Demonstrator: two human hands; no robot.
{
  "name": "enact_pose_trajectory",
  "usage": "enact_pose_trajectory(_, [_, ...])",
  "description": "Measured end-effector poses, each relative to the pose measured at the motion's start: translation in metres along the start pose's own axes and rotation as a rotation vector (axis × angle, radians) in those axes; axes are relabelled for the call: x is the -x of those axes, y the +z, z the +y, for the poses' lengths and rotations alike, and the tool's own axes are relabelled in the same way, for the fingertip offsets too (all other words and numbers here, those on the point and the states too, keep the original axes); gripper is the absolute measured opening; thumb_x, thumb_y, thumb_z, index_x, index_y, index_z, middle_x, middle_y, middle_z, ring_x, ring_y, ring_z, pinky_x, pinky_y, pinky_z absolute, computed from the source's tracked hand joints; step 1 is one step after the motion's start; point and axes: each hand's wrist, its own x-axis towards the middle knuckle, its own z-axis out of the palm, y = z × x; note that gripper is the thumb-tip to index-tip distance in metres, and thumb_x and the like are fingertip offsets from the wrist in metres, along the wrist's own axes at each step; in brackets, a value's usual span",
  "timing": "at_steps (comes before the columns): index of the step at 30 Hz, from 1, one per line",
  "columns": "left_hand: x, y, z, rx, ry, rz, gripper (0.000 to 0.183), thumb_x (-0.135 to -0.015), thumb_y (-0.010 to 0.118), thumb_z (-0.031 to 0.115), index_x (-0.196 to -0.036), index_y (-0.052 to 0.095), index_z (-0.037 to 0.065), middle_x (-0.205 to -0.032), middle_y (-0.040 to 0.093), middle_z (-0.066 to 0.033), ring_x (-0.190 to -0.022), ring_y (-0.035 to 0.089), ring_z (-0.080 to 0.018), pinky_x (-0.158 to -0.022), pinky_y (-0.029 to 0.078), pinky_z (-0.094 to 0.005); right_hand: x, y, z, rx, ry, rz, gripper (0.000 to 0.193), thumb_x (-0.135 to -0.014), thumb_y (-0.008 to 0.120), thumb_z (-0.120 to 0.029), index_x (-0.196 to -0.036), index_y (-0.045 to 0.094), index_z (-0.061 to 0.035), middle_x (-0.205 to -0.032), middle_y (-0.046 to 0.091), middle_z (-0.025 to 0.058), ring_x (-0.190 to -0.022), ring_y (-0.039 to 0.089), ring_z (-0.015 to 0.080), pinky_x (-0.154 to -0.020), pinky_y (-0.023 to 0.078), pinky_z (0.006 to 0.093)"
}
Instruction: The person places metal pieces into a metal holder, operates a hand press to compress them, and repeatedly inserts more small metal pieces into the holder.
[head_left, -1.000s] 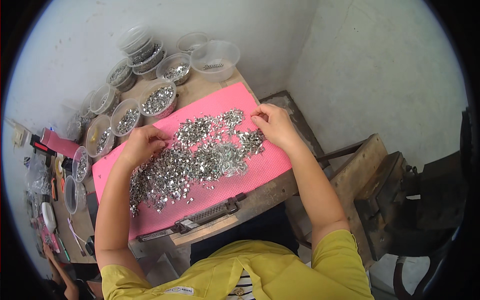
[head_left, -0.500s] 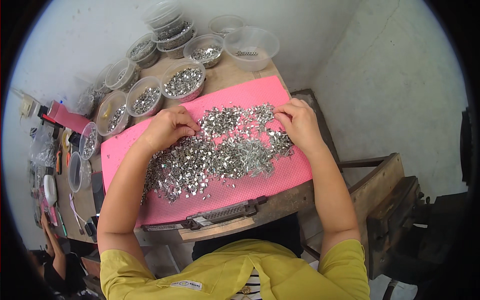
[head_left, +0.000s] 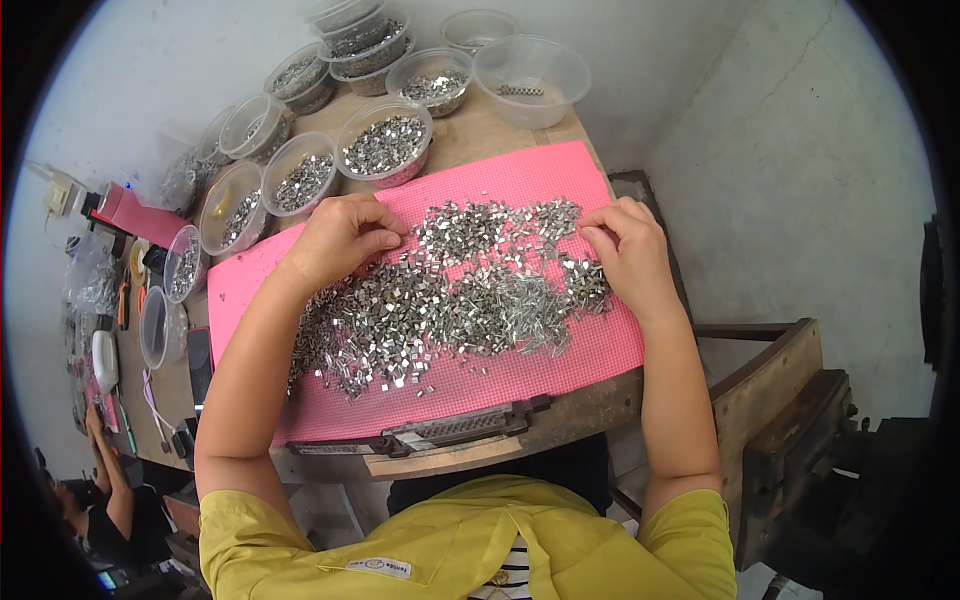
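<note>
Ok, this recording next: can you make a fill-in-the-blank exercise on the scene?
1. The metal pieces lie on a ____ mat.
2. The ____ hand is nearer the tubs.
3. The right hand crosses the mat's ____ edge.

Missing words: pink; left; right.

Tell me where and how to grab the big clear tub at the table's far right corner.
Probably best by the right side of its rim, the right hand coming from the near right and pinching over the edge. The big tub stands upright and open-topped, leaving the rim exposed; smaller tubs sit close at its left and back, while its right side looks free.
</note>
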Motion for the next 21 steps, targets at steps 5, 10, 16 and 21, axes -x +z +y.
enact_pose_trajectory(5, [-0.003, 0.005, 0.013, -0.014, -0.130, 0.016, 0.019, -0.083, 0.085, 0.011, -0.099, 0.079, 0.003, -0.093, 0.074, -0.0100, -0.081, 0.073, -0.0224, -0.077, 0.058, -0.0353, 0.001, 0.000, -0.002, 0.002, 0.016, -0.007, 0.007, -0.085, 0.077, -0.006, -0.091, 0.074, -0.0028, -0.092, 0.069, 0.0105, -0.092, 0.065, 0.0320, -0.083, 0.053, 0.0426])
enact_pose_trajectory(10, [-0.003, 0.004, 0.011, -0.029, -0.110, 0.014, 0.018, -0.084, 0.084, 0.014, -0.096, 0.077, 0.002, -0.093, 0.073, -0.0099, -0.082, 0.073, -0.0219, -0.077, 0.057, -0.0354, 0.002, -0.002, -0.003, 0.004, 0.020, -0.026, 0.007, -0.085, 0.076, -0.005, -0.091, 0.074, -0.0025, -0.093, 0.069, 0.0103, -0.093, 0.064, 0.0316, -0.084, 0.053, 0.0423])
enact_pose_trajectory(16, [0.003, -0.002, 0.015, -0.021, -0.141, 0.050, 0.014, -0.085, 0.082, 0.013, -0.096, 0.079, 0.005, -0.092, 0.072, -0.0102, -0.081, 0.072, -0.0250, -0.078, 0.058, -0.0372, 0.002, -0.003, 0.000, 0.029, 0.004, -0.042, 0.007, -0.087, 0.074, -0.004, -0.094, 0.074, -0.0027, -0.096, 0.068, 0.0103, -0.096, 0.064, 0.0320, -0.085, 0.053, 0.0428])
enact_pose_trajectory(21, [0.010, 0.017, 0.013, -0.134, -0.044, 0.168, 0.014, -0.084, 0.080, 0.017, -0.094, 0.080, 0.006, -0.092, 0.071, -0.0109, -0.081, 0.072, -0.0279, -0.077, 0.057, -0.0398, 0.002, -0.008, -0.002, -0.033, 0.019, -0.012, 0.006, -0.092, 0.067, -0.004, -0.097, 0.069, -0.0018, -0.095, 0.067, 0.0137, -0.093, 0.064, 0.0339, -0.083, 0.052, 0.0436])
